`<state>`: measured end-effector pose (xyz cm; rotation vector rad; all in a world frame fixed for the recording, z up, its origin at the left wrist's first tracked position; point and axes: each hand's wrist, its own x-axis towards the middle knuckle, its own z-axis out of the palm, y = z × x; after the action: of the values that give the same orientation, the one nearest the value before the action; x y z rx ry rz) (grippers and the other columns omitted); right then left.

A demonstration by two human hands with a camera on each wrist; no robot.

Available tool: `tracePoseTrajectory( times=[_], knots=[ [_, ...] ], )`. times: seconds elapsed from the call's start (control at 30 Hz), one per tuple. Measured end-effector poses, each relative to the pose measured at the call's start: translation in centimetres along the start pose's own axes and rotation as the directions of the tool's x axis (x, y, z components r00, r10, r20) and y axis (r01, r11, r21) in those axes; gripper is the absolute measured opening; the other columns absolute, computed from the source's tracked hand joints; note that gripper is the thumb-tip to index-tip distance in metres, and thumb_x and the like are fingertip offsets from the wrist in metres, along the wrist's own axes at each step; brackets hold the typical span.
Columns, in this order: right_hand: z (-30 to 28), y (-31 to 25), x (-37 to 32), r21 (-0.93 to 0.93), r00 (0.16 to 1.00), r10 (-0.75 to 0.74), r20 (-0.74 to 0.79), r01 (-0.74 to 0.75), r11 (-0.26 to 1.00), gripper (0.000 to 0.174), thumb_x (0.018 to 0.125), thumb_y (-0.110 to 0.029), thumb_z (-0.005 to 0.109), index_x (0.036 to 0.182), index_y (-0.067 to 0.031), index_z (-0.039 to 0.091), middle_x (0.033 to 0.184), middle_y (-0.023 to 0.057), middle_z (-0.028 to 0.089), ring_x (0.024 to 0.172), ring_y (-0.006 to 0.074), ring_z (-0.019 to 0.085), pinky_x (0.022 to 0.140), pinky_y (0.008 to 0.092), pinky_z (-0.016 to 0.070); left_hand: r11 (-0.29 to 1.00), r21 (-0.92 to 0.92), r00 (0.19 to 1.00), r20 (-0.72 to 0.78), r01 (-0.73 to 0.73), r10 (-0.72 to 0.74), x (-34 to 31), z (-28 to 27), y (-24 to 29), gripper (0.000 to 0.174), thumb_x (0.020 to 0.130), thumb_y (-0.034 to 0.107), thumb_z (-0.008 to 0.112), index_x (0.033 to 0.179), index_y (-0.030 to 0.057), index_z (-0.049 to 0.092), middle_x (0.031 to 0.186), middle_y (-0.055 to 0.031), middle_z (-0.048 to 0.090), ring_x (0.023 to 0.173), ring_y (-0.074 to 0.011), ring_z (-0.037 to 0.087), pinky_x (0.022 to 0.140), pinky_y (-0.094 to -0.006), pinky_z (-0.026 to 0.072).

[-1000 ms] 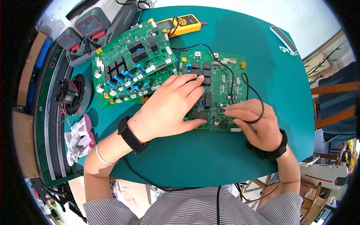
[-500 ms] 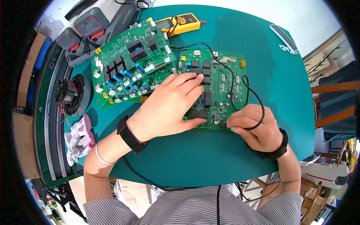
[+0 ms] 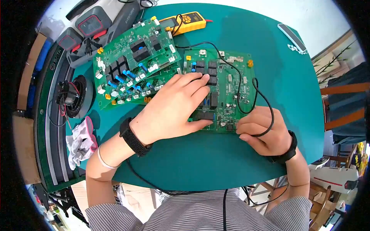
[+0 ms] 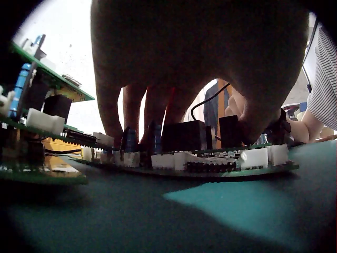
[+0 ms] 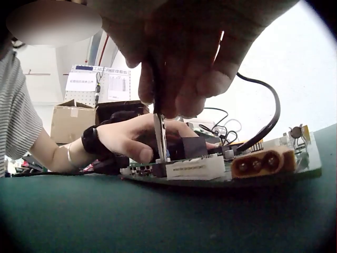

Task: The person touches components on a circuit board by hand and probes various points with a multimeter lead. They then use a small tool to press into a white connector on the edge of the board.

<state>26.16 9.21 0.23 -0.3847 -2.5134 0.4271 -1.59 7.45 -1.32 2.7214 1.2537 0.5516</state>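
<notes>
My left hand (image 3: 169,109) lies spread over a green circuit board (image 3: 224,81), fingertips on black block components (image 3: 212,80) and the thumb on a lower one. From the left wrist view, that hand (image 4: 189,47) arches above the board (image 4: 242,172). At the board's lower right corner, my right hand (image 3: 266,129) has its fingers bent together. In the right wrist view the hand (image 5: 179,63) pinches a slim tool with metal prongs (image 5: 160,134), pointing down beside a white connector (image 5: 195,168); the exact contact is unclear. A black cable (image 3: 239,82) loops over the right hand.
Stacked green boards (image 3: 123,46) lie on the left. Behind are a yellow meter (image 3: 190,22) and a grey device (image 3: 90,23). A round black part (image 3: 79,96) and a glove (image 3: 82,140) sit left; a white-edged object (image 3: 291,37) is at back right.
My right hand has moved toward the person and slightly right, from among the board's small components to its lower right corner. The cable loop shifted with it. The left hand has stayed in place.
</notes>
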Motion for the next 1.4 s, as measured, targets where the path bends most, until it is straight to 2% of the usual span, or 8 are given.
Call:
tracePoseTrajectory(
  times=[0.2,0.37,0.47,0.67,0.77,1.4],
  knots=[
    [0.06,0.06,-0.21,0.005,0.999,-0.019,0.028,0.019,1.000,0.018,0.082,-0.011,0.080,0.093,-0.0072,0.066,0.090,0.0069,0.067,0.074,0.0267,0.064,0.065,0.0386,0.0521,1.000,0.006,1.000,-0.003,-0.003,0.003,-0.03,-0.04,0.06,0.067,0.076,0.034,0.085,0.128,-0.0001,0.060,0.145,-0.0182,0.056,0.137,-0.0367,0.051,0.112,-0.0483,0.0434],
    [0.29,-0.13,-0.01,0.034,0.995,0.074,-0.073,-0.072,0.997,0.021,0.083,-0.004,0.078,0.102,-0.0041,0.068,0.101,0.0115,0.069,0.085,0.0307,0.068,0.073,0.0403,0.0556,1.000,0.004,1.000,0.007,0.000,0.000,-0.03,0.00,0.01,0.067,0.076,0.034,0.085,0.128,-0.0002,0.060,0.145,-0.0182,0.056,0.136,-0.0371,0.051,0.113,-0.0486,0.0432],
    [0.46,0.08,-0.30,0.039,0.987,0.137,-0.089,-0.134,0.990,0.023,0.085,-0.002,0.077,0.106,-0.0024,0.068,0.105,0.0136,0.069,0.091,0.0327,0.070,0.077,0.0412,0.0569,1.000,0.001,1.000,0.011,0.008,-0.009,-0.02,0.03,0.04,0.067,0.076,0.034,0.085,0.128,-0.0003,0.060,0.145,-0.0181,0.056,0.136,-0.0374,0.051,0.113,-0.0487,0.0432],
    [0.71,0.37,-0.32,0.045,0.977,0.207,-0.049,-0.205,0.978,0.022,0.085,-0.001,0.076,0.106,-0.0013,0.068,0.106,0.0139,0.070,0.092,0.0332,0.070,0.078,0.0414,0.0571,1.000,0.013,1.000,0.006,0.005,-0.005,-0.03,0.05,0.03,0.067,0.077,0.034,0.084,0.128,-0.0005,0.060,0.145,-0.0185,0.056,0.136,-0.0375,0.051,0.113,-0.0487,0.0432],
    [0.78,0.27,-0.45,0.046,0.973,0.204,-0.105,-0.200,0.979,0.020,0.085,0.000,0.076,0.104,-0.0014,0.068,0.104,0.0132,0.070,0.092,0.0328,0.070,0.077,0.0411,0.0570,1.000,0.011,1.000,0.002,-0.002,0.002,-0.01,0.06,0.01,0.067,0.077,0.035,0.084,0.127,-0.0007,0.060,0.144,-0.0187,0.056,0.136,-0.0375,0.051,0.113,-0.0486,0.0432],
    [0.26,0.20,-0.18,0.012,0.988,0.133,-0.083,-0.132,0.991,0.017,0.083,-0.002,0.078,0.097,-0.0039,0.068,0.099,0.0101,0.070,0.085,0.0297,0.069,0.071,0.0404,0.0547,1.000,0.018,1.000,0.005,-0.004,0.004,-0.04,0.10,-0.05,0.066,0.078,0.034,0.083,0.128,-0.0011,0.059,0.144,-0.0187,0.056,0.136,-0.0381,0.050,0.114,-0.0486,0.0428]
  ],
)
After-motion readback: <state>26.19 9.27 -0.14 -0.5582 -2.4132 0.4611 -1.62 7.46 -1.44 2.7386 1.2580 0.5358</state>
